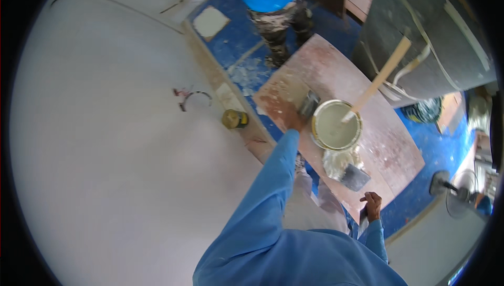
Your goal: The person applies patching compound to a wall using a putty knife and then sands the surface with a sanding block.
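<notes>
**Fingers [365, 199] and Bucket [314, 129]: Hand and Tool Positions**

The fingers of the right hand [373, 206] are partly curled at the near end of the board [392, 155]; from where I stand, I cannot tell whether they grip anything. The left hand [296, 122] is at the board's left side, just beside the bucket and close against a metal tool [310, 104]. Blur hides its fingers: I cannot tell how far they are closed, or whether they hold the tool.

The bucket stands upright on the board, forward of the right hand and to the right of the left. This position likely keeps it within reach of both arms, with the board as a flat support. A wooden stick [382, 78] slants out of the pale paste [332, 128]; its upper end projects well past the rim, presumably to leave a dry length for grasping.

A flat grey blade [356, 178] rests partly over crumpled whitish material [337, 165] on the near side of the bucket, apparently set there for ready access. It is apart from the right fingers.
</notes>
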Demonstrator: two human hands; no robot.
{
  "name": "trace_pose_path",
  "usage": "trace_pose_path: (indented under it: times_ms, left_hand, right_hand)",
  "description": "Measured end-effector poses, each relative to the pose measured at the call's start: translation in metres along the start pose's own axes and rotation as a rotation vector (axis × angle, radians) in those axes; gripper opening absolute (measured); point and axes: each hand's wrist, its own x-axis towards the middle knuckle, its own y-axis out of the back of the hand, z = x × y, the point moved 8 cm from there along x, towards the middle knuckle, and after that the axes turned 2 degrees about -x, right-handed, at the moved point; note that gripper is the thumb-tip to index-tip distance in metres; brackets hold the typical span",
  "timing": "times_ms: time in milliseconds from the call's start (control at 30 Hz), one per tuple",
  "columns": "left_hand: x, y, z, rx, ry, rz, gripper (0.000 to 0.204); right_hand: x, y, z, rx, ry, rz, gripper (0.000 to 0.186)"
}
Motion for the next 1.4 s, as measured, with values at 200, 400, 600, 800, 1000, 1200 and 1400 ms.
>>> trace_pose_path:
  times_ms: [200,400,600,800,1000,1200,1400]
  left_hand:
    - [-0.135,0.065,-0.042,-0.932,0.680,-0.213,0.026]
    - [-0.232,0.166,0.028,-1.108,0.712,-0.485,0.026]
    - [-0.301,0.143,0.001,-1.613,1.185,-0.242,0.031]
    - [-0.309,0.159,0.032,-1.511,0.973,-0.333,0.028]
    - [-0.332,0.151,0.034,-2.029,0.953,-0.356,0.026]
    - [-0.329,0.199,-0.042,-0.693,0.664,-0.605,0.061]
    - [-0.195,0.386,-0.149,0.113,0.398,-0.639,0.063]
  right_hand:
    - [0.007,-0.097,-0.065,0.075,0.056,-0.382,0.032]
    - [-0.020,-0.200,-0.156,0.331,0.105,-0.757,0.035]
    - [-0.047,-0.236,-0.188,0.373,0.221,-0.769,0.037]
    - [-0.040,-0.245,-0.174,0.354,0.155,-0.800,0.026]
    - [-0.063,-0.272,-0.173,0.612,-0.156,-1.145,0.009]
    - [-0.033,-0.301,-0.184,0.042,0.282,-0.845,0.005]
    - [0.032,-0.336,-0.193,-0.175,0.546,-0.468,0.015]
